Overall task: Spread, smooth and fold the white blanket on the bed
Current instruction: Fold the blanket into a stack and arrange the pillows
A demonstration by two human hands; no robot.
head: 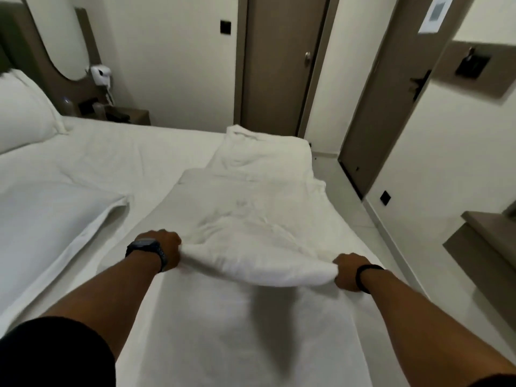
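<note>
The white blanket (pixel 251 216) lies lengthwise along the right side of the bed (pixel 117 152), wrinkled in the middle. Its near edge is lifted off the bed and folded over between my two hands. My left hand (pixel 164 247), with a dark watch on the wrist, grips the left end of that raised edge. My right hand (pixel 349 270), with a black band on the wrist, grips the right end. The blanket's far end is bunched near the bed's far right corner.
A second white cover (pixel 47 219) lies on the bed at the left, with a pillow (pixel 22 113) at the headboard. Two brown doors (pixel 279 62) stand beyond the bed. The floor (pixel 360 208) runs along the bed's right side, beside a brown shelf (pixel 485 236).
</note>
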